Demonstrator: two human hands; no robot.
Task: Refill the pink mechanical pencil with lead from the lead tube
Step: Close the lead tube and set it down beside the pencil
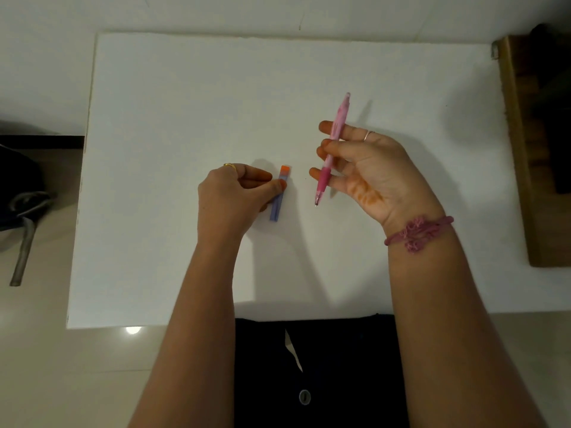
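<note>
A flat, matte white rectangular board (185,118) covers the middle of the pale glossy surface (40,350), its far edge slightly ragged. Near the board's centre lies the lead tube (279,196), a slim bluish-purple plastic case with an orange cap at its far end. The left hand (228,196) has its fingers curled onto the tube's left side, thumb and fingertips pinching it near the cap; a gold ring sits on one finger. Just right of the tube, raised above the board, the right hand (367,171) is turned palm-up with fingers loosely bent, holding the pink plastic mechanical pencil (332,149) between thumb and fingers. The pencil stands nearly upright, darker pink rubber grip and metal tip pointing toward the person, pale pink cap end away. A knotted pink thread bracelet (417,233) circles the right wrist. Beyond the board's right edge lies a brown wooden plank (519,149).
</note>
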